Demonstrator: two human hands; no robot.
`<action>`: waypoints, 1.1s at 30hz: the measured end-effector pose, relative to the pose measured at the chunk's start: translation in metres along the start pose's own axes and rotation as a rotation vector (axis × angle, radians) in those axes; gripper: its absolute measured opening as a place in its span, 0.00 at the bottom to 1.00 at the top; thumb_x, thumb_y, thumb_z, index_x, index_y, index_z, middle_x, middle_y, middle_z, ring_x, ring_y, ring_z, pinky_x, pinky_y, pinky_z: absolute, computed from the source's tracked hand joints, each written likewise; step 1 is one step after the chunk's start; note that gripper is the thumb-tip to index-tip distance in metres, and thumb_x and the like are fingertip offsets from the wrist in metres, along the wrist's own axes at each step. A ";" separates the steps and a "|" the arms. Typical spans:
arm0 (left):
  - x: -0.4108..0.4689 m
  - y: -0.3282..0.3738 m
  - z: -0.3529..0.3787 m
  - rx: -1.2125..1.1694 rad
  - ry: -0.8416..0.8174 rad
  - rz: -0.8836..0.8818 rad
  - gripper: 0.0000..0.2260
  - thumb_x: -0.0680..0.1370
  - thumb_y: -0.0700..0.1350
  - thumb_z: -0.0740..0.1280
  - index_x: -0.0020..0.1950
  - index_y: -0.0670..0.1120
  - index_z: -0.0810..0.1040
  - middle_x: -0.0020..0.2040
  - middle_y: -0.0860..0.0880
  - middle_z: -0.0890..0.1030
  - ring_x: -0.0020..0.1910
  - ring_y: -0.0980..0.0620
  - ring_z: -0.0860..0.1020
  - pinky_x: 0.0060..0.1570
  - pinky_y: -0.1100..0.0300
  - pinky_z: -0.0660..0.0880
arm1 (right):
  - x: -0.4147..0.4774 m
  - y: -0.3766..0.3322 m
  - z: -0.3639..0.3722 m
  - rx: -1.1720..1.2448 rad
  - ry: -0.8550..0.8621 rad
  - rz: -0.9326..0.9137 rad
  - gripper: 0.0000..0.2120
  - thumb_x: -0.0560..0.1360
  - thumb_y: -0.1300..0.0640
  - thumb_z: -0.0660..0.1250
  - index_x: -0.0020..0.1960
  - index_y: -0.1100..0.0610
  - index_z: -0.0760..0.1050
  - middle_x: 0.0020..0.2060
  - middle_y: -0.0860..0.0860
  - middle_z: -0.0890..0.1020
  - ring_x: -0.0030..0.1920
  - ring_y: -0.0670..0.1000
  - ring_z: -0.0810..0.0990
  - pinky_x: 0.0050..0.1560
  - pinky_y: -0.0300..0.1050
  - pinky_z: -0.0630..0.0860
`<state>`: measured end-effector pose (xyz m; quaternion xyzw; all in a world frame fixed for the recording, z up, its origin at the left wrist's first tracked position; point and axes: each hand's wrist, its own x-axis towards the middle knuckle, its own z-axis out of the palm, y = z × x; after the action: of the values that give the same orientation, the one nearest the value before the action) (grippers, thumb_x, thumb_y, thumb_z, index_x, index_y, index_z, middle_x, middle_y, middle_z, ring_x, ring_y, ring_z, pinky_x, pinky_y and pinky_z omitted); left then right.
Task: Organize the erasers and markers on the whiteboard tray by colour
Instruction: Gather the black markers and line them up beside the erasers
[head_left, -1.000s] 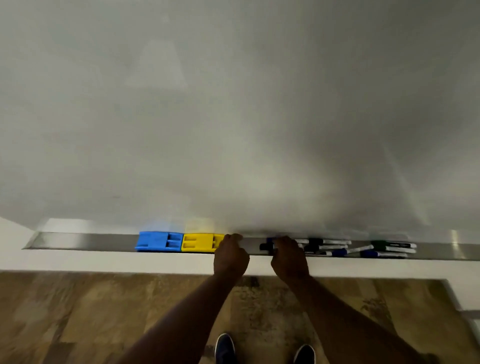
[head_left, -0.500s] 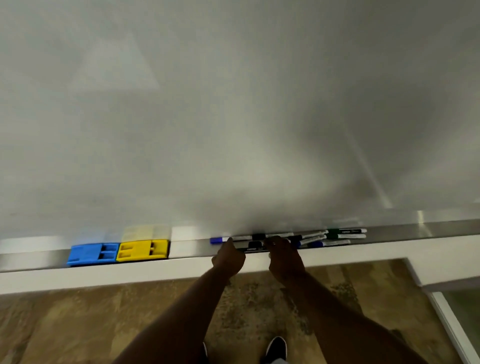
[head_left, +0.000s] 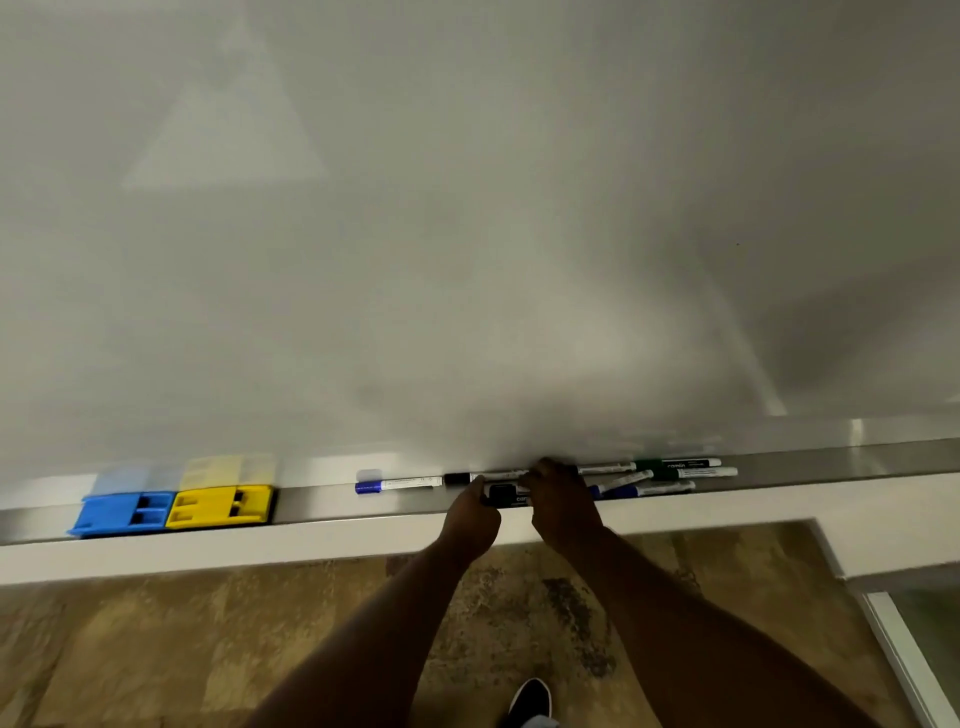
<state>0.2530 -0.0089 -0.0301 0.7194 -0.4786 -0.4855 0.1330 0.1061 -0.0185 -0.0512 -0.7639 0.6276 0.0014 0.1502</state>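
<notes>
Both hands are working at the middle of the long brushed-metal whiteboard tray, which is running along the foot of the white board. The left hand is curling its fingers closed around the cap end of a black-capped marker lying at the tray's front edge. The right hand is lying over the other end of that same marker, fingers bent down onto the tray; whether they are actually gripping it cannot be told from here.

Toward the tray's left end, a blue plastic eraser and a yellow plastic eraser are sitting side by side, touching. Between them and the hands, a white marker with a blue cap is lying lengthwise near the tray's back edge, with another black-capped marker just beyond its tip, partly hidden by the hands.

To the right of the hands, a loose cluster is resting: two green markers near the back, and blue-capped markers nearer the front. A dark shoe is showing on the mottled brown floor below.
</notes>
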 end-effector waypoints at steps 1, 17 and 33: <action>0.000 0.001 0.003 0.001 0.008 -0.001 0.28 0.71 0.30 0.59 0.71 0.43 0.70 0.60 0.35 0.79 0.58 0.36 0.78 0.56 0.49 0.76 | 0.001 0.003 0.000 0.017 0.010 -0.003 0.17 0.76 0.62 0.62 0.64 0.52 0.76 0.64 0.51 0.75 0.66 0.56 0.72 0.69 0.52 0.67; -0.012 0.002 0.010 -0.192 0.223 0.038 0.10 0.77 0.47 0.65 0.56 0.50 0.83 0.51 0.50 0.86 0.50 0.53 0.82 0.48 0.60 0.75 | 0.002 0.004 -0.006 0.369 0.211 -0.102 0.08 0.78 0.55 0.66 0.54 0.54 0.80 0.52 0.50 0.82 0.56 0.54 0.79 0.59 0.51 0.74; -0.013 -0.001 0.004 -0.419 0.177 -0.015 0.09 0.79 0.53 0.65 0.43 0.51 0.78 0.45 0.43 0.84 0.45 0.44 0.84 0.45 0.49 0.78 | -0.016 0.056 -0.014 0.099 0.035 0.087 0.19 0.71 0.69 0.61 0.60 0.59 0.75 0.59 0.55 0.78 0.63 0.58 0.73 0.63 0.49 0.71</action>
<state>0.2496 0.0037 -0.0250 0.7193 -0.3486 -0.5102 0.3173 0.0461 -0.0155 -0.0480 -0.7276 0.6620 -0.0363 0.1765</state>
